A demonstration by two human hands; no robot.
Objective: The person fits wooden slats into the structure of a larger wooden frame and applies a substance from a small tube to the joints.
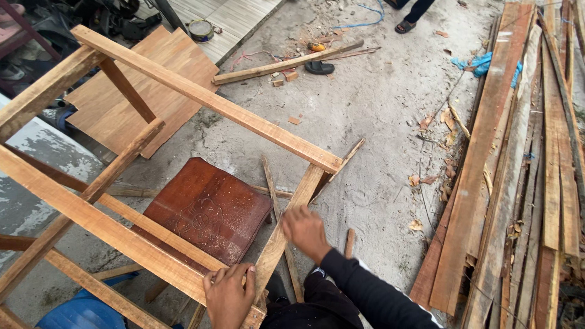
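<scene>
A bare wooden frame of light planks stands in front of me, tilted across the left of the view. My left hand grips the frame's near corner where two planks meet. My right hand, in a dark sleeve, rests against the side of the upright plank running up to the far corner; its fingers are blurred and I cannot tell if they hold anything. Under the frame lies a dark brown carved board.
A stack of long planks fills the right side. A plywood sheet and a loose batten lie on the concrete floor beyond. A blue plastic object sits bottom left. Someone's sandalled foot stands at the top.
</scene>
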